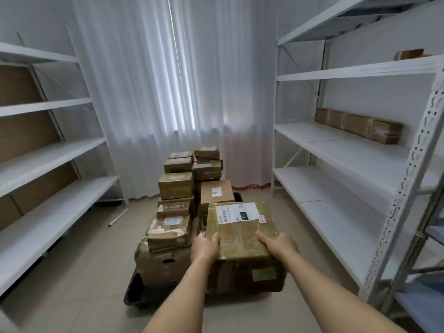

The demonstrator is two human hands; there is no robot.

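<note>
A taped brown cardboard parcel (240, 227) with a white shipping label on top is held at its near end by both hands. My left hand (205, 246) grips its near left corner, thumb on top. My right hand (276, 243) grips the near right corner, thumb on top as well. The parcel sits over a larger brown box (245, 275) on the pile; whether it rests on it or is lifted I cannot tell.
Several taped parcels (176, 186) are stacked on a low dark cart (134, 292) in the aisle. White metal shelving stands on the left (55, 152) and right (348, 150); a row of boxes (358, 124) lies on a right shelf. White curtains (180, 92) hang behind.
</note>
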